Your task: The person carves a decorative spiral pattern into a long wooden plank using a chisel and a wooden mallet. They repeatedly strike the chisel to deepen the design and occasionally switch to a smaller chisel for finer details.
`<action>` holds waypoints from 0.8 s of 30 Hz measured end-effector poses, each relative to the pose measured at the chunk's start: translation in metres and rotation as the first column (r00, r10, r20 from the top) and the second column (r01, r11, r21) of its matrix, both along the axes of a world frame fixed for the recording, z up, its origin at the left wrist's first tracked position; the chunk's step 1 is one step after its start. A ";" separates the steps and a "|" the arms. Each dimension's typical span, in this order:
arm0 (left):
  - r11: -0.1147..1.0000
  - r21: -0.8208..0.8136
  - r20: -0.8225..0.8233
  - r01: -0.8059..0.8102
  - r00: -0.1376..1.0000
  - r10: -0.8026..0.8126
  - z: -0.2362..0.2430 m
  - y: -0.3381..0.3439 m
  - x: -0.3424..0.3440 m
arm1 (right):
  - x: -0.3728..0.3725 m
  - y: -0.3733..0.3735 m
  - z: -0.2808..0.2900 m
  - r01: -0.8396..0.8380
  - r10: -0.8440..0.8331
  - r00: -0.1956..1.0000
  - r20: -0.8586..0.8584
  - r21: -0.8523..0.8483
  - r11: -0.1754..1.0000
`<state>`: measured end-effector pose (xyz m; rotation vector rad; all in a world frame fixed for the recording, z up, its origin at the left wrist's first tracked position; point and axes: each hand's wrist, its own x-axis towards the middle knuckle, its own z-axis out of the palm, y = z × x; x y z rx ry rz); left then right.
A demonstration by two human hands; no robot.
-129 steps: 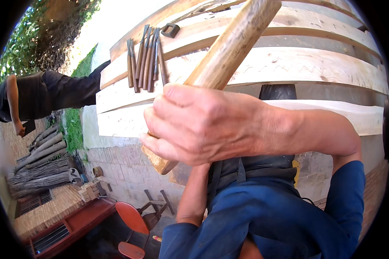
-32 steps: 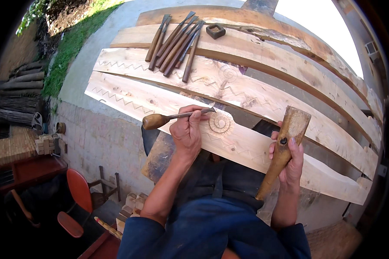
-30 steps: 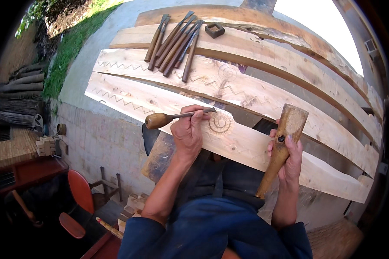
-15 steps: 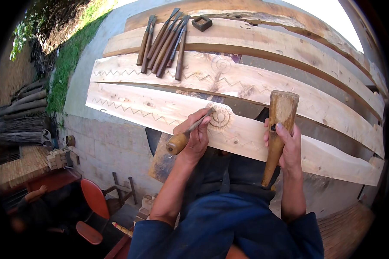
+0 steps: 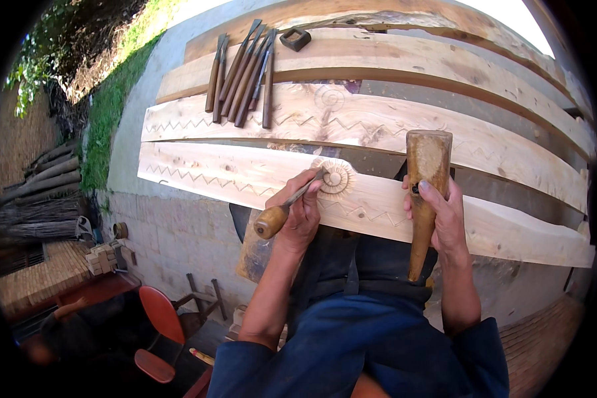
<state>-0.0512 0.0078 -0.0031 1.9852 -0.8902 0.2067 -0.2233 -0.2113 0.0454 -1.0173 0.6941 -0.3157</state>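
Fingers [image 5: 303,178] of the person's left hand [image 5: 301,215] are clamped on a wooden-handled chisel [image 5: 272,221], its tip at the left side of a carved rosette [image 5: 337,180] on the nearest pale board [image 5: 212,168]. The right hand [image 5: 448,211] wraps its fingers around a wooden mallet [image 5: 428,162], head pointing away from the body. More chisels [image 5: 247,76] lie across farther boards [image 5: 418,56], near a small dark square container [image 5: 295,40].

The mallet [image 5: 428,160] is brown, the plank [image 5: 379,196] pale, zigzag-patterned.

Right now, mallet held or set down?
Held: the right grip is closed round the mallet, thumb over it, fingertips at its left edge.
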 end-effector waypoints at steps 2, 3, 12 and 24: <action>1.000 -0.010 0.012 0.006 1.000 -0.006 -0.004 0.000 0.000 | 0.000 -0.001 -0.001 -0.003 0.003 1.000 0.001 -0.003 1.000; 1.000 -0.011 0.015 0.007 1.000 -0.007 -0.004 0.000 0.000 | 0.000 -0.001 -0.001 -0.007 0.007 1.000 0.001 -0.004 1.000; 1.000 -0.003 0.006 -0.003 1.000 0.003 0.002 -0.001 -0.001 | 0.000 0.000 0.001 -0.012 0.012 1.000 0.006 -0.018 1.000; 1.000 -0.006 0.023 -0.009 1.000 0.010 0.000 -0.004 -0.003 | 0.000 0.001 0.000 -0.016 0.016 1.000 0.001 -0.038 0.999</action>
